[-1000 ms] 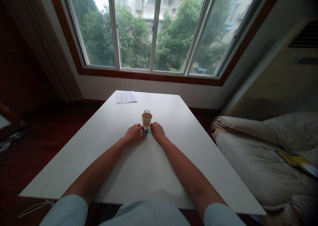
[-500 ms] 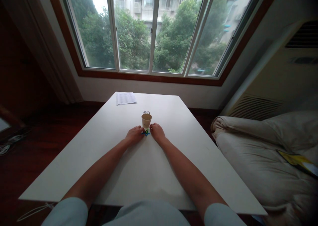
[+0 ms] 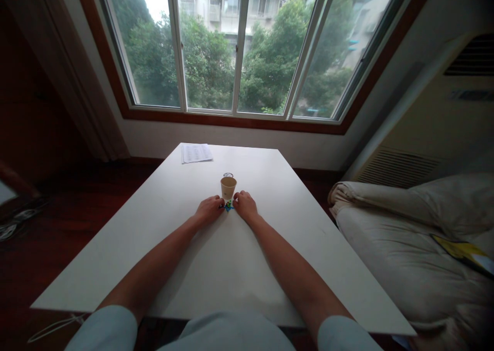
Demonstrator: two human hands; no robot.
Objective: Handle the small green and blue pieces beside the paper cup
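Note:
A tan paper cup stands upright on the white table, its open top facing up. Just in front of it lies a small cluster of blue, green and dark pieces, too small to name. My left hand rests at the left of this cluster with fingers curled together; a dark-blue bit shows at its fingertips. On the other side, my right hand has its fingers curled in close to the cup's lower right and the pieces. What either hand's fingertips hold is too small to make out.
Behind the cup lies a thin dark looped item. Printed sheets of paper lie at the table's far left corner. A beige padded seat is to the right, and a window rises beyond the table.
Both hands stay almost in place, with only slight finger movement around the pieces. The cup has not visibly moved on the table; the whole view shifts very slightly.

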